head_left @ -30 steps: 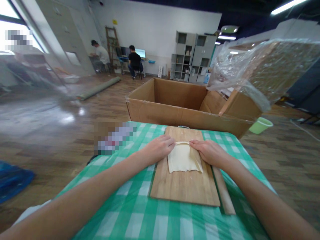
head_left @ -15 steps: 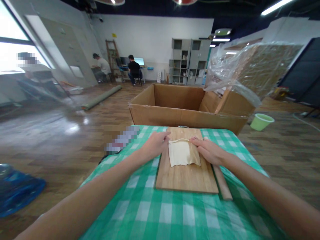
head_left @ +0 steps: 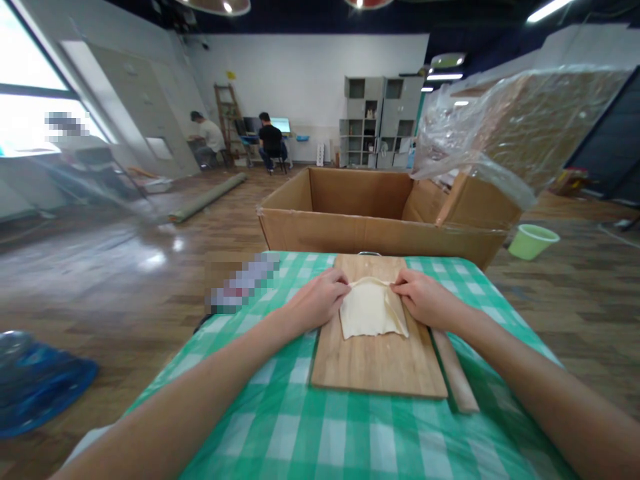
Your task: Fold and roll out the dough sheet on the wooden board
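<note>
Pinch by left hand (head_left: 324, 297) and newly curled right hand (head_left: 424, 297) on far corners of pale sheet (head_left: 373, 313); likely evener hold.

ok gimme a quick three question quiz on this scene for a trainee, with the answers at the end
1. Multiple choice: what pattern covers the tablecloth? a) stripes b) checks c) dots
2. True or false: the left hand and right hand are both at the far edge of the pale sheet.
3. Fill the gap: in this view, the rod lies to the ____ of the wooden board.

Key: 1. b; 2. true; 3. right.
</note>
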Motion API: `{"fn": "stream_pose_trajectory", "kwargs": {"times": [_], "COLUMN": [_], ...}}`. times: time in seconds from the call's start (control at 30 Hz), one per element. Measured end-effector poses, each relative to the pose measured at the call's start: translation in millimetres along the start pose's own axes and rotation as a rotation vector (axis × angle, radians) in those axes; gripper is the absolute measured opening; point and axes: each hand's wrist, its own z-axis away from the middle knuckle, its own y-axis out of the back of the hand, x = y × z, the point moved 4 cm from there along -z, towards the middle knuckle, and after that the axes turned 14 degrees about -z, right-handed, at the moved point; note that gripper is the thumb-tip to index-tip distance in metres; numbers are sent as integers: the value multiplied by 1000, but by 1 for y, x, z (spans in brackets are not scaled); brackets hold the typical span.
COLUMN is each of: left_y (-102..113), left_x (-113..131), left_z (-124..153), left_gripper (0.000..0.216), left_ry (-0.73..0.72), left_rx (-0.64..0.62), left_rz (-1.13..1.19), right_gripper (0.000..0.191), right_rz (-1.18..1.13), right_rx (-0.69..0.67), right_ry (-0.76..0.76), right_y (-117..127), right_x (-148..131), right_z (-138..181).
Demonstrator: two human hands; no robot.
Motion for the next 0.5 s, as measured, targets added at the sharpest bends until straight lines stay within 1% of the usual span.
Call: {"fn": "stream_pose_trajectory", "kwargs": {"times": [0.07,0.1,0.13,0.17,0.2,0.27,0.3,0.33,0.4,0.5], "left_y": [-5,-8,-11,-15,-18,-23,-24,-24,-21,-17], "left_x": [0,-1,-1,0,3,8,11,13,17,21], "left_z": [-2,-3,-5,-6,-8,-10,-12,-12,-13,-13], "left_gripper": [22,27,36,45,50,44,39,36,34,32], "left_ry": [117,187,248,286,298,271,247,222,174,129], "left_rx": [12,23,32,33,25,-1,-10,-10,10,11], "left_rz": [89,140,185,215,229,220,209,205,213,179], "right_gripper": [33,31,29,26,24,18,17,20,31,36], "right_rz": [-14,-32,-50,-68,-82,-103,-113,-118,-105,-61], "right_rx": [2,14,33,57,83,138,168,193,212,146], "right_ry": [26,35,36,25,0,-71,-101,-117,-89,20], "right_y": [1,1,1,1,0,-3,-5,-7,-12,-18], "right_x": [-2,-2,-1,0,2,7,9,11,10,4], "right_z": [-2,-3,-6,-8,-10,-13,-14,-15,-17,-17]}}
